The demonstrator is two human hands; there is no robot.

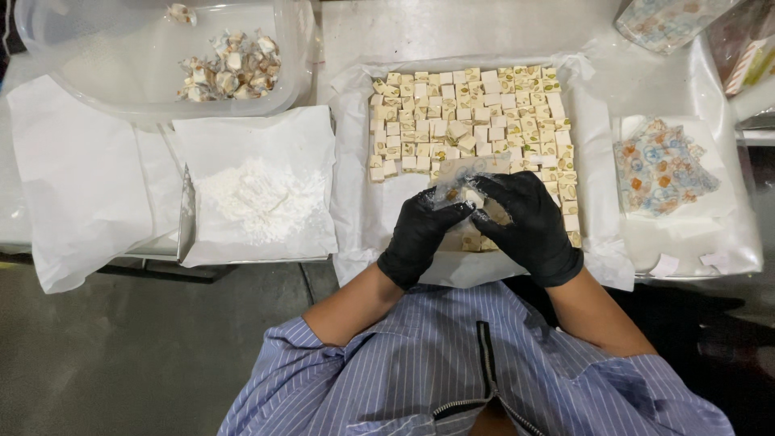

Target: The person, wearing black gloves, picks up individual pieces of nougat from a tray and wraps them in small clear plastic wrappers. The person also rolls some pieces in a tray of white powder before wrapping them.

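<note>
- Both hands, in black gloves, meet over the near part of the tray; the grip of the left hand (420,234) and the grip of the right hand (526,226) are both closed on one clear wrapper (468,179) with a pale candy cube (471,196) inside it.
- Fingertips of the two hands pinch the wrapper from opposite sides, and the cube sits between them, just above the paper.
- Head view, middle: the tray (359,234) is lined with white paper and carries many small nougat cubes (472,113) with green and brown nut pieces, packed in rows at the far side.
- Head view, left: a sheet of white paper with a heap of white powder (258,198) lies just beside the tray.
- Further left a folded white paper (77,186) rests on the bench (452,28).
- At the far left a clear plastic tub (105,77) holds a small pile of wrapped candies (230,69).
- Head view, right: a stack of printed wrappers (662,165), with blue and orange patterns, lies on another white paper, well apart from the hands.
- Near the lower edge the striped blue shirt (452,371) of the person shows, with bare forearms.
</note>
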